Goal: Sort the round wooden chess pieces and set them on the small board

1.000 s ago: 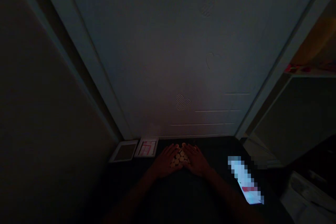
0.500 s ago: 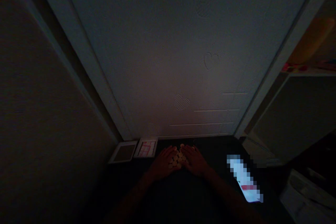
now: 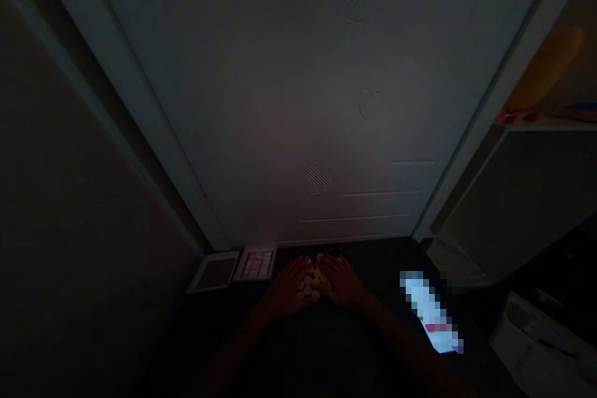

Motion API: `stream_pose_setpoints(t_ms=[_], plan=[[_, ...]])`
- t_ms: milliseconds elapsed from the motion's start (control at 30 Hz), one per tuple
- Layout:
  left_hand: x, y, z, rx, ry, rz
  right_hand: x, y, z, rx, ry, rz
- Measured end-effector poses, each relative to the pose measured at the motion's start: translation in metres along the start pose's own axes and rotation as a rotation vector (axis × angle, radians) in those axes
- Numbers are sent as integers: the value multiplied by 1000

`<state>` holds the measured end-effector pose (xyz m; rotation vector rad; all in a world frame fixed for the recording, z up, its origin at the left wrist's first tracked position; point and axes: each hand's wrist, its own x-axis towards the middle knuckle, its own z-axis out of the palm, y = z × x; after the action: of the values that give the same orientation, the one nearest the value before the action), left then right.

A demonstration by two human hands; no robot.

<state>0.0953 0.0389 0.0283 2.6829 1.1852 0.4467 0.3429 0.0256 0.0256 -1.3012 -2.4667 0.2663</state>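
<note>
Several small round pale discs (image 3: 308, 286) lie bunched together on the dark tabletop (image 3: 321, 348). My left hand (image 3: 288, 289) rests palm down along their left side, fingers stretched forward and partly over them. On the other side, my right hand (image 3: 341, 281) lies flat with its fingers extended, covering some discs. The discs show in the gap between both hands; those under the palms are hidden. In this dim light I cannot tell just what kind of discs they are.
At the back left lie a shallow white-edged tray (image 3: 215, 270) and a white-framed box with red-and-white contents (image 3: 255, 263). A lit, blurred-out screen (image 3: 431, 311) lies to the right. Behind stands a pale panel with embossed hearts (image 3: 319, 180); a shelf (image 3: 550, 126) is at far right.
My hands have come slightly closer together around the discs, narrowing the visible gap. The whole view has shifted a little.
</note>
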Motion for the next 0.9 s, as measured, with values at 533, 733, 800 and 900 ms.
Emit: stream_pose_setpoints(t_ms=[533, 733, 800, 900], plan=[[1, -2, 0, 35, -18, -1, 3, -1, -1, 16, 0, -7], [-5, 3, -1, 18, 70, -44, -1, 4, -1, 28, 88, 26], [-15, 7, 1, 2, 143, -74, -6, 5, 0, 29, 161, 77], [-39, 13, 8, -17, 231, -137, -22, 4, 4, 14, 226, 112]])
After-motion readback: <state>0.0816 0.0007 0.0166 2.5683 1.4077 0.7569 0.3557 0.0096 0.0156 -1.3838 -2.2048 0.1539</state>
